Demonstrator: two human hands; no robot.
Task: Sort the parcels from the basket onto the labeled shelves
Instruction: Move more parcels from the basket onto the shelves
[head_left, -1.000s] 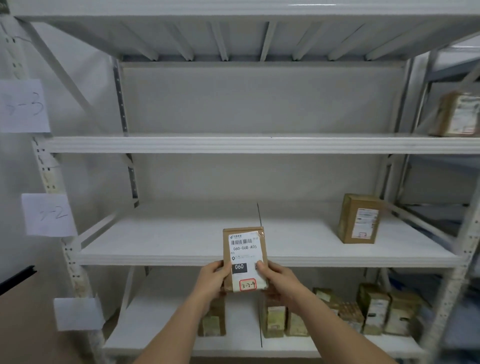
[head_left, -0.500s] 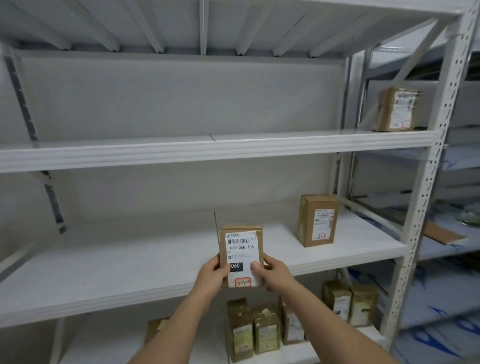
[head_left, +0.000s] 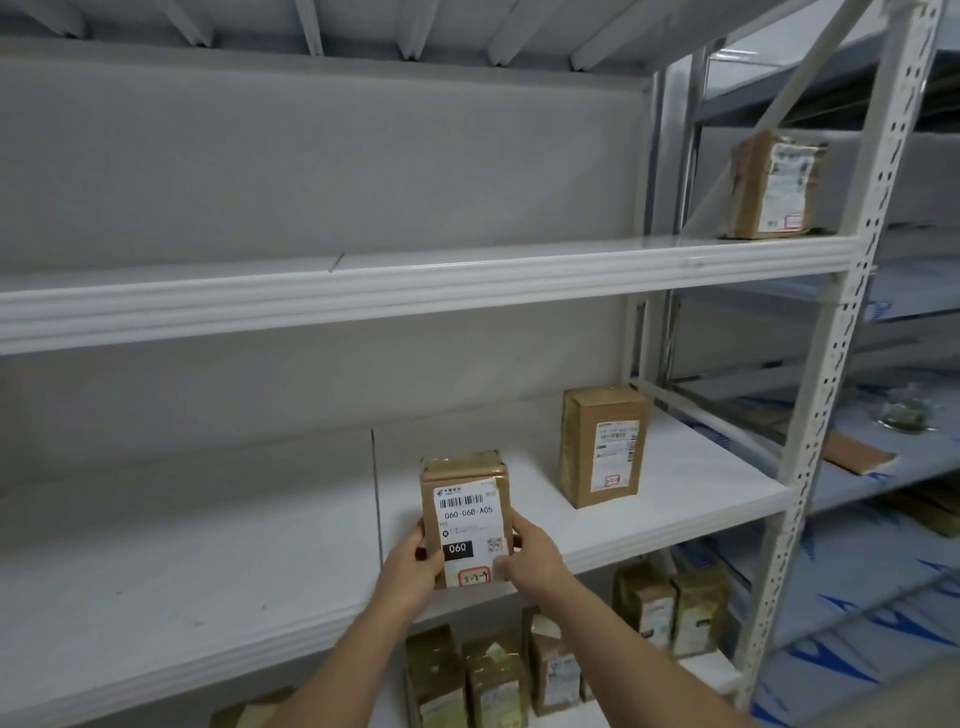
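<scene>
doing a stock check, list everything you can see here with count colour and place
held parcel: 1, brown with white label, in front of middle shelf
standing parcel: 1, brown, middle shelf right
upper parcel: 1, brown, neighbouring rack, upper level
bottom-shelf parcels: at least 5, brown and taped, below middle shelf
flat cardboard piece: 1, brown, right rack
rack upright: 1, white, right
left hand: grips parcel's left edge
right hand: grips its right edge

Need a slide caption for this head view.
Both hands, left and right, hold a labelled brown cardboard parcel upright before the white metal middle shelf.
</scene>
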